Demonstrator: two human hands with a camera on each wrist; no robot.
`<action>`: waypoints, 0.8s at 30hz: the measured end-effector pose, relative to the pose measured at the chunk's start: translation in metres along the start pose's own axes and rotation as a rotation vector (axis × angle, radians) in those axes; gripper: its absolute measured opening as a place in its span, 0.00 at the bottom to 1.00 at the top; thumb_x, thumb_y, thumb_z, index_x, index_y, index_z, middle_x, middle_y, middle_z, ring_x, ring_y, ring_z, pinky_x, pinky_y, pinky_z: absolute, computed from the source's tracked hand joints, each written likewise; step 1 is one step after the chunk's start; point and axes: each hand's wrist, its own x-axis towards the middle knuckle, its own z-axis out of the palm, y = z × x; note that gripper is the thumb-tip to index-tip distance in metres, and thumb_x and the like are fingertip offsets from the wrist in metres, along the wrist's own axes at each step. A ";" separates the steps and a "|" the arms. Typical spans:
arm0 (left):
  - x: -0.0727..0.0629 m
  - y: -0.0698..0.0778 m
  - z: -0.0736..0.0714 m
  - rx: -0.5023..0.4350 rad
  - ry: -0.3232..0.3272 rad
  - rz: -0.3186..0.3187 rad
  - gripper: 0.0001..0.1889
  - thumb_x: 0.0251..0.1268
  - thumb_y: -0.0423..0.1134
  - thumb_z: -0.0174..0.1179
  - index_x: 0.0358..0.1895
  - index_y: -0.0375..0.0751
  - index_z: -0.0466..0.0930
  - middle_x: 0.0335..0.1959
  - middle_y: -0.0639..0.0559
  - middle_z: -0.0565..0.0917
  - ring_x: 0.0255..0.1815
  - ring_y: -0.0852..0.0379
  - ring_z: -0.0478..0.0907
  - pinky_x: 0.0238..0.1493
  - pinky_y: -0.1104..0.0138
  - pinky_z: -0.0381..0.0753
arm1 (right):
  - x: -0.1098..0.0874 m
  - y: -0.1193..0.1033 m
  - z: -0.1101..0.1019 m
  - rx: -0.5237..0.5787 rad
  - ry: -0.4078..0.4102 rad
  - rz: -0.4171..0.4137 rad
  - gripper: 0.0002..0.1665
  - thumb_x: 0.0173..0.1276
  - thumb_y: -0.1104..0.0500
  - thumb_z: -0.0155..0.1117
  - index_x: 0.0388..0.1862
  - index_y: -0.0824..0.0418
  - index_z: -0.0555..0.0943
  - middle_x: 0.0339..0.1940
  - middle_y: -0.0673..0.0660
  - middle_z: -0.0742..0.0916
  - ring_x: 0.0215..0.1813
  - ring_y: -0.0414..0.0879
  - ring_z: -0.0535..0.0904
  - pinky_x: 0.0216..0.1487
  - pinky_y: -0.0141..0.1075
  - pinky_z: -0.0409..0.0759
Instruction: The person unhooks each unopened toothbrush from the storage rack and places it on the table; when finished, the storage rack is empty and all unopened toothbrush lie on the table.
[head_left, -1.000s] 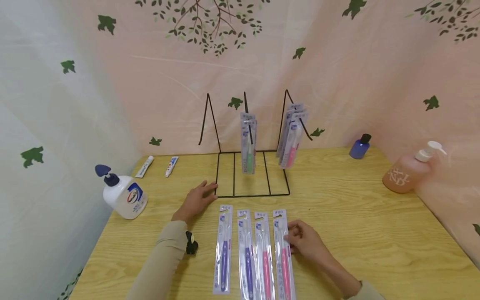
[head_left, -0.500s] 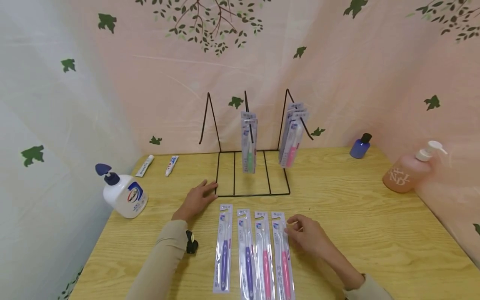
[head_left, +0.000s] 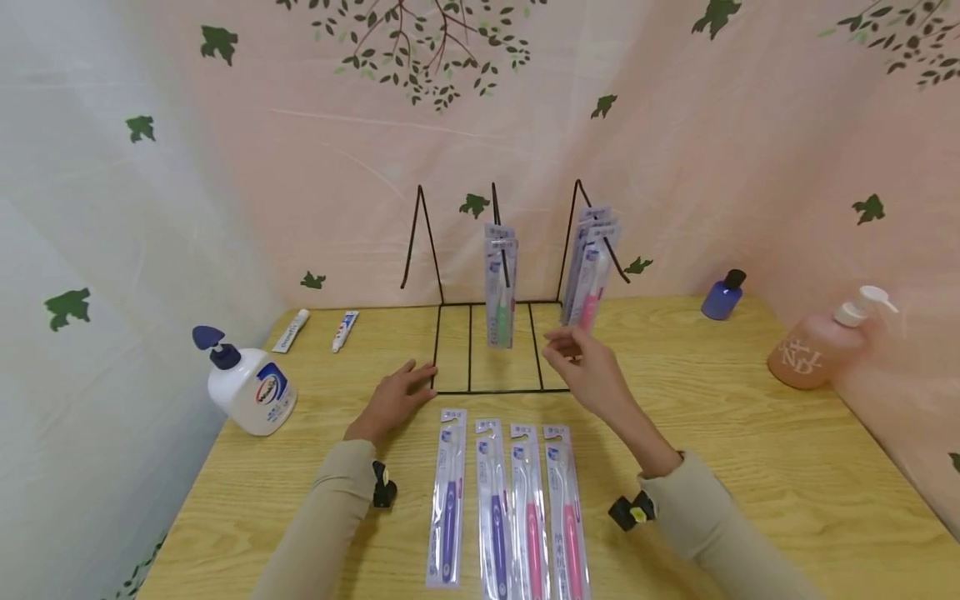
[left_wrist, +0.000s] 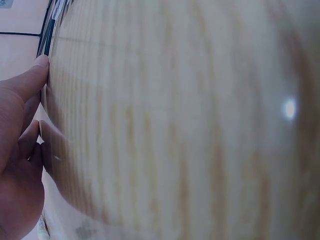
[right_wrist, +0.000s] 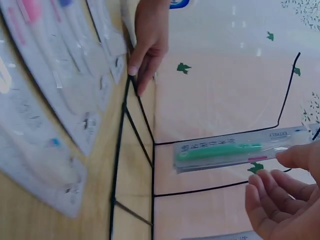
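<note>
**L hand [head_left: 392,406] at rack [head_left: 487,392], R hand [head_left: 588,371] up w/ nothing in it**

From my end, L hand's thumb & fingers, spread apart, touch the frame's near L corner, prob. to stop the light wire sliding. R hand is raised over the near R part; thumb & fingertips loosely bent, a gap btwn them. Green pack [head_left: 501,325] hangs at front of mid hook, hanging pink pack [head_left: 595,279] at front of R hook, each w/ hook thru its card top, so weight keeps them hanging down. Flat purple packs [head_left: 450,525] & flat pink packs [head_left: 532,525] lie in a row on table [head_left: 712,425], notched ends twd rack, presumably for easy pickup.
</note>
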 end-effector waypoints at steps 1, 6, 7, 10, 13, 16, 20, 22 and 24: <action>0.000 0.000 0.000 0.001 0.001 0.000 0.26 0.70 0.46 0.55 0.70 0.47 0.67 0.73 0.52 0.63 0.77 0.42 0.48 0.73 0.40 0.50 | 0.006 -0.003 0.002 0.028 0.016 -0.003 0.17 0.71 0.58 0.59 0.55 0.64 0.76 0.45 0.59 0.84 0.48 0.51 0.81 0.51 0.44 0.81; 0.001 -0.001 -0.001 0.007 0.006 -0.001 0.26 0.70 0.46 0.56 0.70 0.48 0.67 0.73 0.53 0.63 0.77 0.43 0.48 0.73 0.41 0.49 | 0.038 -0.010 0.017 0.156 0.103 -0.084 0.18 0.69 0.61 0.61 0.56 0.65 0.74 0.48 0.64 0.82 0.51 0.53 0.80 0.53 0.46 0.80; 0.000 -0.001 -0.001 0.013 0.010 0.004 0.26 0.70 0.46 0.56 0.69 0.47 0.67 0.73 0.52 0.64 0.77 0.42 0.49 0.73 0.40 0.50 | 0.043 -0.012 0.021 0.174 0.121 -0.106 0.19 0.69 0.62 0.61 0.57 0.66 0.74 0.48 0.64 0.82 0.51 0.54 0.79 0.53 0.46 0.80; 0.000 0.000 -0.001 0.018 0.017 0.011 0.26 0.69 0.45 0.56 0.69 0.46 0.68 0.73 0.51 0.64 0.77 0.41 0.49 0.73 0.41 0.50 | 0.056 -0.016 0.031 0.205 0.173 -0.161 0.20 0.68 0.64 0.61 0.58 0.68 0.73 0.49 0.67 0.82 0.51 0.57 0.79 0.54 0.49 0.80; -0.002 0.001 0.000 0.011 0.029 0.030 0.26 0.69 0.45 0.56 0.69 0.44 0.68 0.72 0.50 0.65 0.76 0.40 0.50 0.72 0.40 0.51 | 0.059 -0.030 0.035 0.213 0.215 -0.174 0.19 0.68 0.65 0.60 0.56 0.70 0.73 0.48 0.68 0.82 0.50 0.58 0.79 0.53 0.48 0.80; -0.003 0.002 0.000 0.002 0.049 0.055 0.26 0.69 0.48 0.56 0.68 0.46 0.69 0.72 0.50 0.66 0.75 0.38 0.52 0.71 0.38 0.52 | 0.058 -0.043 0.035 0.221 0.236 -0.174 0.15 0.69 0.67 0.58 0.53 0.72 0.73 0.45 0.68 0.81 0.48 0.58 0.78 0.52 0.46 0.79; -0.004 0.002 0.000 0.004 0.054 0.064 0.26 0.69 0.49 0.56 0.68 0.46 0.69 0.72 0.49 0.66 0.75 0.37 0.52 0.70 0.38 0.53 | 0.058 -0.049 0.037 0.244 0.253 -0.190 0.13 0.69 0.67 0.58 0.49 0.73 0.74 0.43 0.68 0.81 0.47 0.57 0.78 0.50 0.44 0.79; -0.003 0.002 -0.001 0.014 0.043 0.052 0.26 0.69 0.48 0.56 0.68 0.45 0.69 0.72 0.50 0.65 0.76 0.38 0.51 0.71 0.39 0.53 | 0.060 -0.048 0.038 0.254 0.259 -0.196 0.12 0.69 0.67 0.58 0.48 0.73 0.74 0.43 0.69 0.81 0.46 0.57 0.78 0.50 0.45 0.79; -0.002 0.003 -0.001 0.010 0.021 0.024 0.26 0.70 0.46 0.56 0.69 0.45 0.67 0.73 0.50 0.64 0.77 0.41 0.49 0.73 0.41 0.51 | 0.061 -0.047 0.039 0.277 0.258 -0.199 0.11 0.69 0.66 0.58 0.47 0.73 0.75 0.42 0.69 0.82 0.45 0.56 0.79 0.50 0.43 0.80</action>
